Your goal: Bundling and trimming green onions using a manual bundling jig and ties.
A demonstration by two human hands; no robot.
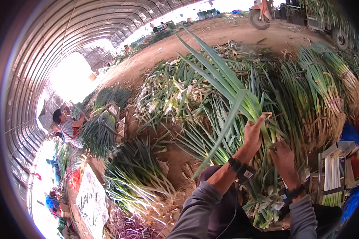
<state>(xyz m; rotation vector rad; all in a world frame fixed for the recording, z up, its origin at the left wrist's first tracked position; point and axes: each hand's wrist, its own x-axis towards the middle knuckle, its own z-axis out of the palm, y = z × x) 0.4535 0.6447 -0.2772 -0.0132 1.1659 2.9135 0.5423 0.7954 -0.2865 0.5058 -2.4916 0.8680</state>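
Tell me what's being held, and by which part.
A leek: the left hand grips its stalk below the fanned leaves; the right hand touches it lower down.

Left fingers [260, 122] grip leek [249, 102]; right fingers [279, 148] lower down.

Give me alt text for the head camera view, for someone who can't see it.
A person's left hand grips a large green leek, its leaves fanning upward, with the right hand lower down on it. Leek bundles and a heap of loose leaves lie around; at left, beneath an arched roof, another person is beside more leeks.
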